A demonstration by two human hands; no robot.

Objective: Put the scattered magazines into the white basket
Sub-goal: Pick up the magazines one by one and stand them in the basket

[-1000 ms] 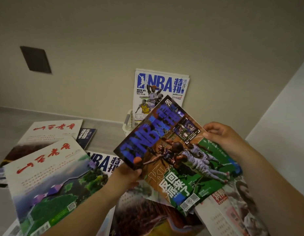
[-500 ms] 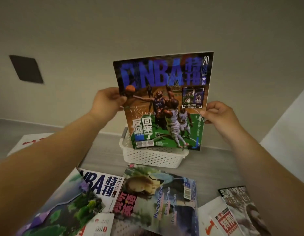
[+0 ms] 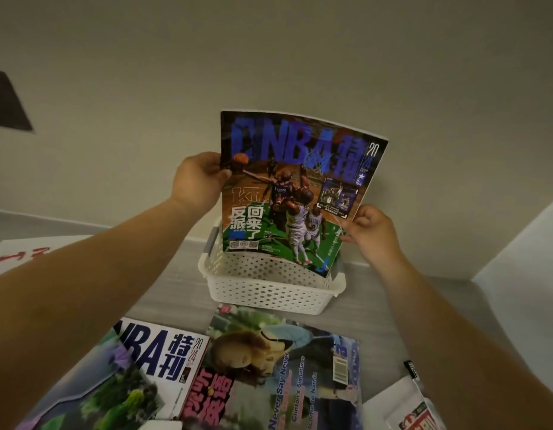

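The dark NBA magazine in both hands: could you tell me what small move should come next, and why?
Probably lower the dark NBA magazine: the left hand and right hand hold it upright, bottom edge over the perforated white basket.

Indoors here, and it looks like a room in a home: a bare beige wall (image 3: 269, 57), a grey wood-grain floor (image 3: 176, 290), leisure magazines (image 3: 284, 367) strewn right across it, and a white plastic basket (image 3: 269, 293) tucked against the wall.
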